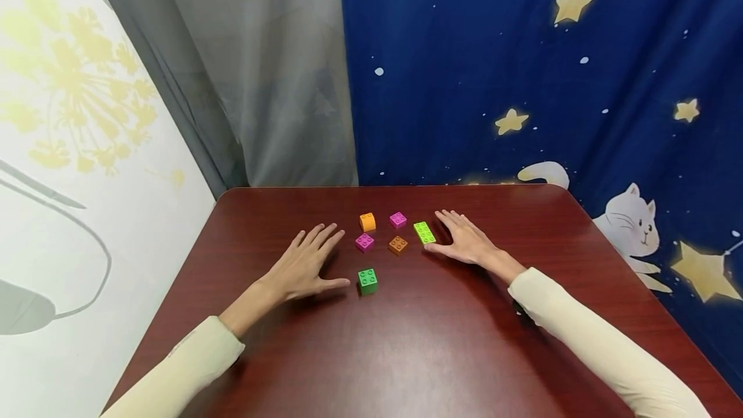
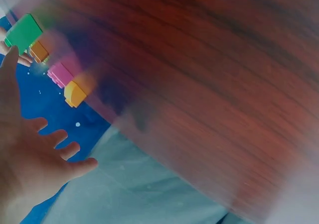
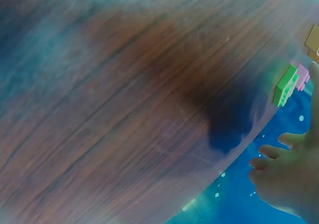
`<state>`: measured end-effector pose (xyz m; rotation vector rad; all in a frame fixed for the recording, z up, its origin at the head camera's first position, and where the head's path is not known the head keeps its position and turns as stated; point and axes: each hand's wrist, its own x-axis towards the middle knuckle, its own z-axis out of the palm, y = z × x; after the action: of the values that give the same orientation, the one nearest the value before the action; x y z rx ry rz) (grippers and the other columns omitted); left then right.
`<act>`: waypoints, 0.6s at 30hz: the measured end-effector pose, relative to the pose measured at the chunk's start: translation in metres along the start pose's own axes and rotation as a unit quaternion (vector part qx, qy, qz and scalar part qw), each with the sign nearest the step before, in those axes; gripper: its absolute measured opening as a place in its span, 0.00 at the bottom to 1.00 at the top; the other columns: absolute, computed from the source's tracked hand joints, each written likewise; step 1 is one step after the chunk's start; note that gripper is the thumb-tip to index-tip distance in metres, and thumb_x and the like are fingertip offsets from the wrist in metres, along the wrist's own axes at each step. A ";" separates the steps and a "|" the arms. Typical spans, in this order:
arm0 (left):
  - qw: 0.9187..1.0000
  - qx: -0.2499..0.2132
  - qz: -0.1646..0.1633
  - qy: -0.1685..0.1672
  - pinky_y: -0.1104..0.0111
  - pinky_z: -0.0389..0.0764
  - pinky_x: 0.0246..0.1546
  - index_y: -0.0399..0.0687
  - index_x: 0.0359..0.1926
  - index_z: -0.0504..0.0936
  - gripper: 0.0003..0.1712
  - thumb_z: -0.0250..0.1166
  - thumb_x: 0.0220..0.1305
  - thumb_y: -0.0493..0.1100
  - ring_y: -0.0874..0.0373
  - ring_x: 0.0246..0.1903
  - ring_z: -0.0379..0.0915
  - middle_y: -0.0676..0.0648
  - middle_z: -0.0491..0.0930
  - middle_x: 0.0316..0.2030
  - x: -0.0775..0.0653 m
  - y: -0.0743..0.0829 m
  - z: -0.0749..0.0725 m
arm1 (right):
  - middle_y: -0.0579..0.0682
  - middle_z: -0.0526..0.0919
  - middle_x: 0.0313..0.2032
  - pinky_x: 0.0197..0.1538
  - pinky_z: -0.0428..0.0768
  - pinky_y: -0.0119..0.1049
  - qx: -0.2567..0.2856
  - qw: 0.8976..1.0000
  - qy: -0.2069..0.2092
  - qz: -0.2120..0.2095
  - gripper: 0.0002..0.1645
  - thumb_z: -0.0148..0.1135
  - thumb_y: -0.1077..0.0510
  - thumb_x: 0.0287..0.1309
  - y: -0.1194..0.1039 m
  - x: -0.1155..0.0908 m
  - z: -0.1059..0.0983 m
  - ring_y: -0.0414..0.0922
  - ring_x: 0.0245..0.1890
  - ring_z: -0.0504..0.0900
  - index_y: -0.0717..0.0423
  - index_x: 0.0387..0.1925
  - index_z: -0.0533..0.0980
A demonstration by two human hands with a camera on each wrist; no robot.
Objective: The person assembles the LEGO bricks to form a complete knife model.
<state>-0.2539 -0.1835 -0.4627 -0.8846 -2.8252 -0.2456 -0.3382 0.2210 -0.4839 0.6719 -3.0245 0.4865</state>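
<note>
Left grip [image 2: 32,157] splayed near green block [image 2: 24,33], pink block [image 2: 61,75], yellow-orange block [image 2: 74,94] on brown table [image 2: 214,84].

From the head, looks forward and down across the tabletop [image 1: 406,353], far enough back to catch the blue curtain [image 1: 441,82] at upper right. From the left wrist, looks low and close past the left fingers [image 2: 82,167] at lower left, strongly rolled. From the right wrist, looks likewise past the right fingers [image 3: 270,152] at lower right. Shares the green brick [image 1: 367,281] between head and left-wrist views, the lime brick [image 1: 424,233] between head and right-wrist.
</note>
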 end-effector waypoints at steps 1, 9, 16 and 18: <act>1.000 0.000 0.002 -0.002 0.38 0.55 0.73 0.51 0.82 0.57 0.61 0.62 0.59 0.80 0.41 0.78 0.51 0.43 0.56 0.80 0.001 0.001 0.000 | 0.63 0.60 0.78 0.79 0.50 0.55 0.002 1.000 0.000 -0.003 0.63 0.65 0.24 0.58 -0.001 0.001 0.000 0.61 0.79 0.54 0.59 0.80 0.58; 1.000 -0.014 0.027 -0.005 0.39 0.60 0.71 0.50 0.80 0.62 0.61 0.65 0.57 0.80 0.41 0.76 0.55 0.42 0.63 0.76 0.005 0.013 0.004 | 0.63 0.69 0.72 0.76 0.58 0.57 0.001 1.000 0.014 -0.018 0.57 0.67 0.27 0.59 -0.009 0.005 0.005 0.61 0.74 0.65 0.61 0.75 0.66; 0.998 -0.051 0.035 -0.027 0.39 0.62 0.70 0.48 0.78 0.65 0.60 0.66 0.56 0.80 0.40 0.75 0.57 0.43 0.67 0.74 0.011 0.022 0.009 | 0.62 0.75 0.65 0.65 0.74 0.56 0.005 1.000 0.018 0.003 0.54 0.69 0.27 0.57 -0.018 0.011 0.007 0.57 0.64 0.74 0.61 0.70 0.73; 0.997 -0.063 0.038 -0.027 0.40 0.62 0.70 0.47 0.78 0.66 0.60 0.67 0.56 0.79 0.39 0.75 0.58 0.43 0.68 0.73 0.014 0.024 0.010 | 0.62 0.77 0.63 0.62 0.76 0.55 0.002 1.000 0.018 0.006 0.54 0.69 0.26 0.57 -0.020 0.014 0.007 0.56 0.61 0.75 0.61 0.70 0.73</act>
<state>-0.2523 -0.1543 -0.4671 -1.0384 -2.8429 -0.3995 -0.3419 0.1959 -0.4841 0.6388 -2.9965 0.4988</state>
